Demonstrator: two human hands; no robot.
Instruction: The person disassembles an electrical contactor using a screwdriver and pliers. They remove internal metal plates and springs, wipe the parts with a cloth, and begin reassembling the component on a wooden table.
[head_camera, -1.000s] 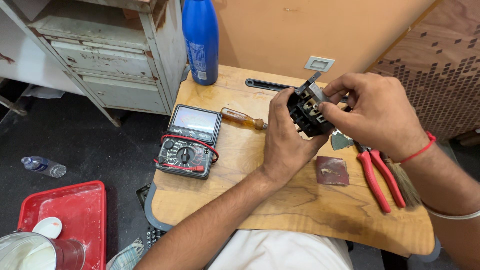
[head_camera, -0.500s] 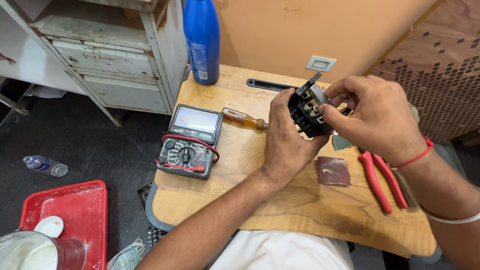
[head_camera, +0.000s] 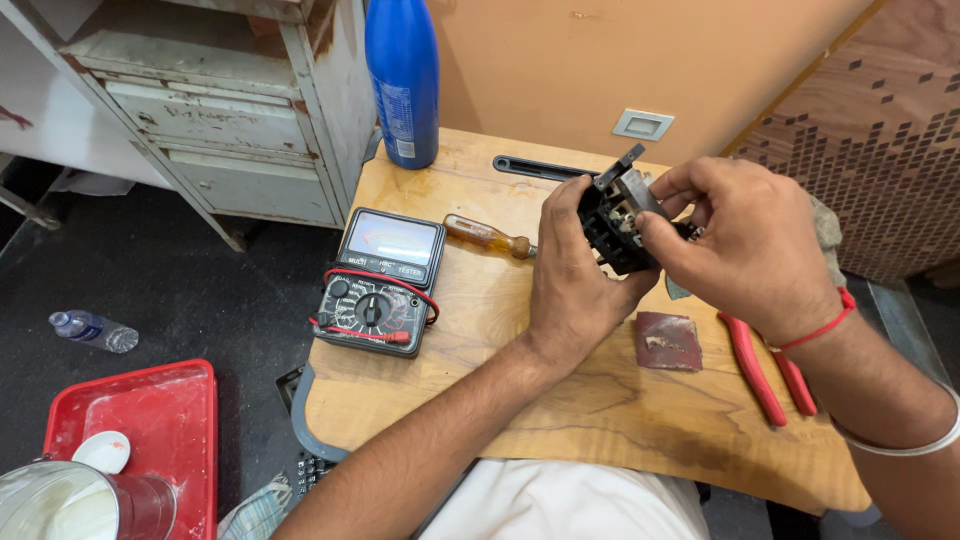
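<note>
Over the small wooden table (head_camera: 470, 390), both hands hold a black electrical switch block (head_camera: 615, 222) with metal terminals. My left hand (head_camera: 572, 285) cups it from below and behind. My right hand (head_camera: 745, 240) grips its right side, fingertips pinched at the terminals. A red thread circles the right wrist. An analog multimeter (head_camera: 383, 282) with a red lead wrapped around it lies to the left. An amber-handled screwdriver (head_camera: 488, 237) lies between the meter and my left hand.
Red-handled pliers (head_camera: 765, 368) and a dark red sandpaper piece (head_camera: 668, 341) lie at the right. A blue bottle (head_camera: 403, 80) and a black flat bar (head_camera: 540, 168) stand at the back edge. An old metal cabinet (head_camera: 220, 110), a red tray (head_camera: 140, 430) and a plastic bottle (head_camera: 92, 330) are on the left.
The hands and switch block stay in almost the same place; my right fingers have shifted slightly on the block's right side.
</note>
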